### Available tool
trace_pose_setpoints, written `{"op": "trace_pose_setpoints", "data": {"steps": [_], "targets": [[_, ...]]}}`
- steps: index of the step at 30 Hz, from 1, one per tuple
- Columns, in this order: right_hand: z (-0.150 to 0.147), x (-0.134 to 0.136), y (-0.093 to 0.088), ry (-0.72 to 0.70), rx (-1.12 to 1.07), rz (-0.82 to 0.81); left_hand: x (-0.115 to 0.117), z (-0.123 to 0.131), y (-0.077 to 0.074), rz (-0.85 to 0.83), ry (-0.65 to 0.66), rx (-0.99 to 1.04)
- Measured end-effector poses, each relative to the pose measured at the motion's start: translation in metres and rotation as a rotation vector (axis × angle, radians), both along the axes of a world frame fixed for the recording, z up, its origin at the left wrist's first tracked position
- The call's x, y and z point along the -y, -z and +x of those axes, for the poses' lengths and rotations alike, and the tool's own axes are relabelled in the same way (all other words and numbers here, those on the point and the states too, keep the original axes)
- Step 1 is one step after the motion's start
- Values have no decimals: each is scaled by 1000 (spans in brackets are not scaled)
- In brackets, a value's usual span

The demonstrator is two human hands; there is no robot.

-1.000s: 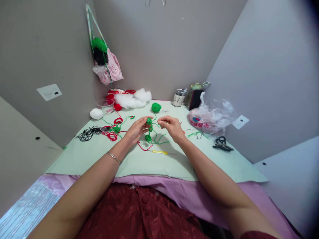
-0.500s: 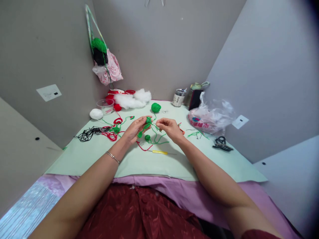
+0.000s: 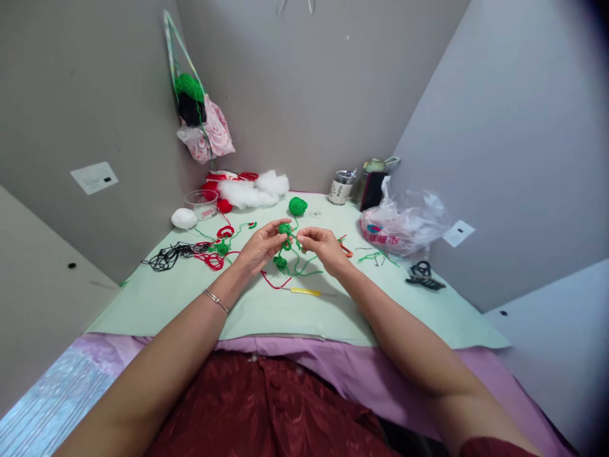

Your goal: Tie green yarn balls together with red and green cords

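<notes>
My left hand (image 3: 257, 248) pinches a small green crocheted piece (image 3: 284, 230) held just above the pale green mat (image 3: 157, 298). More little green pieces (image 3: 280, 260) hang from it on green yarn. My right hand (image 3: 322, 246) is closed in a pinch on the green yarn strand right next to that piece, fingertips nearly touching the left hand's. A yellow-handled crochet hook (image 3: 305, 291) lies on the mat below my hands. A green yarn ball (image 3: 297, 205) sits just behind them.
Red and black yarn tangles (image 3: 190, 252) lie at the left, with a clear cup (image 3: 202, 203) and white stuffing (image 3: 250, 189) behind. A plastic bag (image 3: 403, 223), a jar (image 3: 341, 187) and a black clip (image 3: 423, 277) sit at the right. A bag (image 3: 202, 124) hangs on the wall.
My right hand has moved a little left, closer to the left hand. The dangling green pieces have swung and shifted under the left fingers.
</notes>
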State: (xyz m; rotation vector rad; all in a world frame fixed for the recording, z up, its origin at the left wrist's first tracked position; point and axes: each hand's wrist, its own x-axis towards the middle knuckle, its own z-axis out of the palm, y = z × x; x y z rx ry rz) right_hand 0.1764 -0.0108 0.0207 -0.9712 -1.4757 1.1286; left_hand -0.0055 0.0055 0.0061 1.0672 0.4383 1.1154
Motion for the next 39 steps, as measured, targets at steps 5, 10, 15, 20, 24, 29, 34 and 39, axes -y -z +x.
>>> {"op": "trace_pose_setpoints", "data": {"steps": [5, 10, 15, 20, 24, 29, 34, 39], "targets": [[0, 0, 1, -7, 1, 8, -1, 2, 4, 31, -50, -46], [-1, 0, 0, -23, 7, 14, 2, 4, 4, 33, -46, -62], [0, 1, 0, -13, 92, 89, 1, 3, 5, 45, -54, -69], [5, -2, 2, -8, 139, 136, 0, 1, 4, 33, -67, -65], [7, -3, 3, -42, 118, 99, 0, 1, 4, 40, -70, -63], [0, -1, 4, -67, -20, 10, 1, 4, 7, 47, -77, -81], [-7, 2, 4, -12, -85, -36, 3, 8, 7, 37, -84, -113], [-10, 5, 3, 27, -64, -52, 2, 7, 8, 78, -104, -178]]}}
